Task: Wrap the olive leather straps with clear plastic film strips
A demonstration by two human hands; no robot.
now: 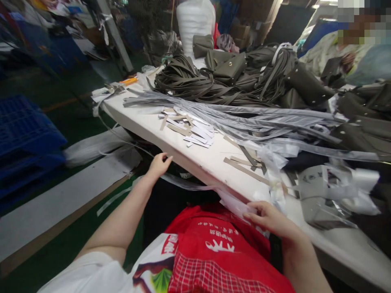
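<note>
A long translucent plastic strip (195,186) sags between my two hands in front of the table edge. My left hand (159,166), at the table's near edge, has its fingers closed around the strip; its fingertips are partly blurred. Lower right, my right hand (265,217) pinches the wider part of the strip between thumb and fingers, just above my red apron (214,228). Beyond my right hand lies a dark grey bag (317,183) partly covered in clear plastic wrap. Short brown and white strips (195,132) are scattered on the white table (146,130).
Dark olive straps and small pouches (230,67) are heaped at the back. Long clear plastic strips (214,108) lie across the table. An orange-handled tool (128,81) rests at the far left corner. Blue pallets (27,138) stand left. Another person's hand (348,61) shows at the upper right.
</note>
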